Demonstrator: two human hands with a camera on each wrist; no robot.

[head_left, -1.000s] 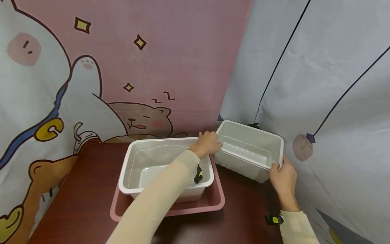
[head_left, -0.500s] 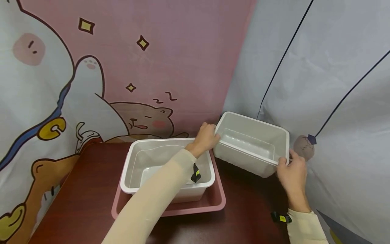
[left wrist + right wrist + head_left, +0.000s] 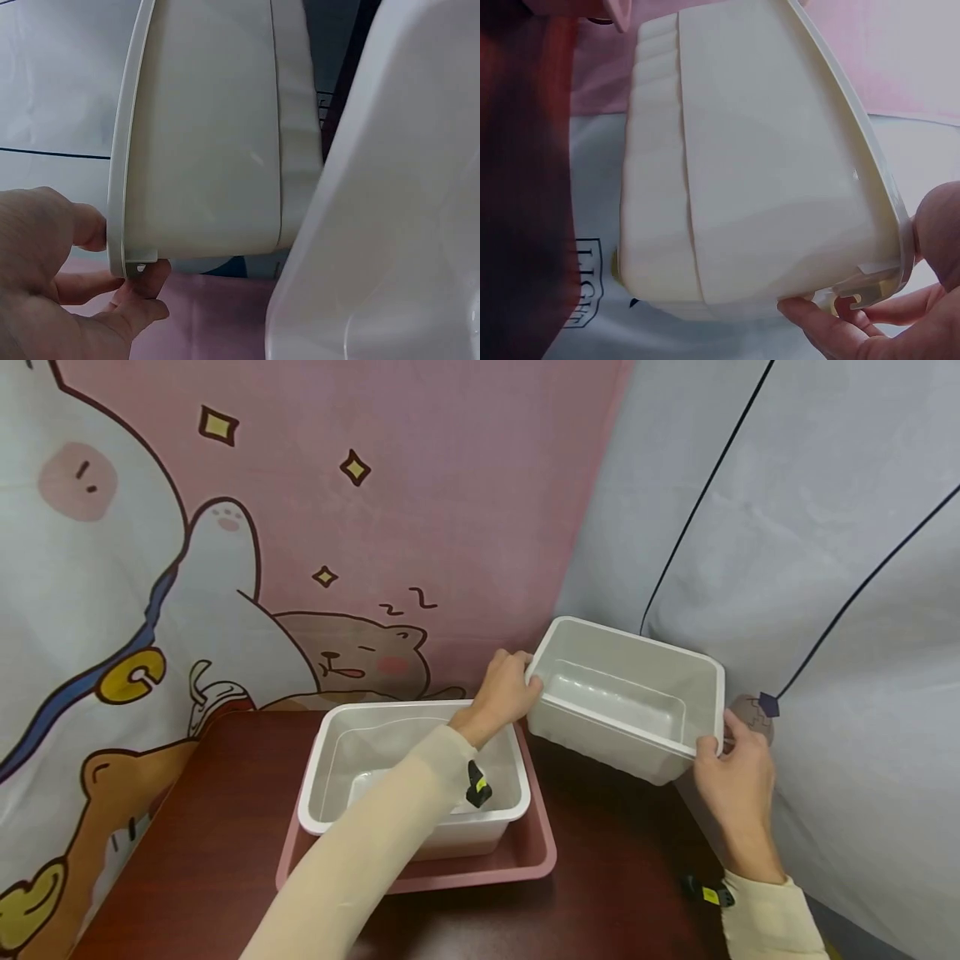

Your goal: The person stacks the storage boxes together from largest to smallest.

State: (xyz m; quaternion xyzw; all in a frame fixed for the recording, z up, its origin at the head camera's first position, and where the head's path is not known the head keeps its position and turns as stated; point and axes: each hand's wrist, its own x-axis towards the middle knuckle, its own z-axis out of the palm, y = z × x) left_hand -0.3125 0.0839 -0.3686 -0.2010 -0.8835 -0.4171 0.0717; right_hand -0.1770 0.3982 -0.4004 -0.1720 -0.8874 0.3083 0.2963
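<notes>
Both hands hold a light grey plastic bin (image 3: 600, 739) by its rim, one at each end, at the right in the head view. My left hand (image 3: 502, 692) grips the near left corner; in the left wrist view its thumb and fingers pinch the rim around a small notched tab. At the opposite end, my right hand (image 3: 738, 781) holds the rim, with fingertips (image 3: 799, 306) curled under the lip in the right wrist view. The bin is tilted towards me, raised over the table, and its inside shows nothing in it.
A second grey bin (image 3: 465, 839) sits inside a pink tray (image 3: 480, 881) on the dark red table (image 3: 600, 877), partly covered by my left sleeve (image 3: 375, 818). Printed cloth (image 3: 480, 510) hangs behind the table and along its right side.
Both hands have lifted the held bin up and to the right. The second bin and the pink tray have stayed in place.
</notes>
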